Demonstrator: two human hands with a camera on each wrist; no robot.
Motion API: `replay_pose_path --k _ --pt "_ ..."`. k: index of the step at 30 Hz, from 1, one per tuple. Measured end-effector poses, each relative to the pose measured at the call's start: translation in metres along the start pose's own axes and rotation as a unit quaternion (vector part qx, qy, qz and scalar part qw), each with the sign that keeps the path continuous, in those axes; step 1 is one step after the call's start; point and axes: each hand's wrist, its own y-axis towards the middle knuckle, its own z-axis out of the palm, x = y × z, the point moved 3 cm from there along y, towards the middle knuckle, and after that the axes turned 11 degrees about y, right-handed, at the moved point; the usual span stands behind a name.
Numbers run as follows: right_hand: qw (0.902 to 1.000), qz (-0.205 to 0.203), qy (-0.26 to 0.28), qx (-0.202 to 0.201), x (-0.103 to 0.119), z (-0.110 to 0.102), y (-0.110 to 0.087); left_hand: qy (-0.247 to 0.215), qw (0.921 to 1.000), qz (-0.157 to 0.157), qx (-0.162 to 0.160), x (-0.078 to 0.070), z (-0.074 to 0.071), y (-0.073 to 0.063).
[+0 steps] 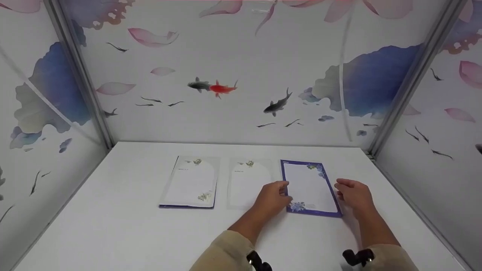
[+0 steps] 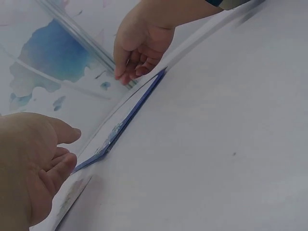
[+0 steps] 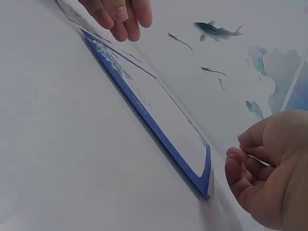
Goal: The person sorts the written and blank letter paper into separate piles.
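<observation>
A stack of notepaper with a blue-purple border (image 1: pixel 310 188) and printed flowers lies flat on the white table, at the right of the row. My left hand (image 1: pixel 274 196) is at its left edge, fingers relaxed and bent a little; whether they touch the edge I cannot tell. Just off the right edge is my right hand (image 1: pixel 354 194), its fingers loosely curled with nothing visible in them. In the right wrist view, a gap shows between the right hand (image 3: pixel 269 168) and the corner of the blue-bordered stack (image 3: pixel 154 130).
A pale flowered sheet (image 1: pixel 244 184) lies in the middle, partly behind my left forearm. Farther left is a stack (image 1: pixel 192 184) with a similar pale sheet on top and a dark blue lower edge. Printed panels (image 1: pixel 233 120) wall the table (image 1: pixel 113 233) at the back and sides.
</observation>
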Motion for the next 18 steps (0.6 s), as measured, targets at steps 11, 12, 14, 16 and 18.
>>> replay_pose_path --k 11,12,14,16,18 --pt "0.9969 -0.036 -0.003 0.070 0.022 0.040 -0.010 0.015 0.9982 0.034 -0.047 0.017 -0.029 0.002" --pt "0.9961 -0.044 -0.007 0.076 0.025 0.045 -0.011 0.017 0.9977 0.040 -0.053 0.019 -0.034 0.002" --pt "0.9943 -0.062 -0.013 0.086 0.029 0.053 -0.015 0.019 0.9970 0.045 -0.059 0.022 -0.042 0.002" --pt "0.9929 -0.073 -0.016 0.092 0.034 0.063 -0.018 0.017 0.9967 0.046 -0.065 0.025 -0.050 0.001" --pt "0.9922 -0.077 -0.013 0.098 0.037 0.072 -0.021 0.017 0.9967 0.040 -0.068 0.030 -0.058 0.000"
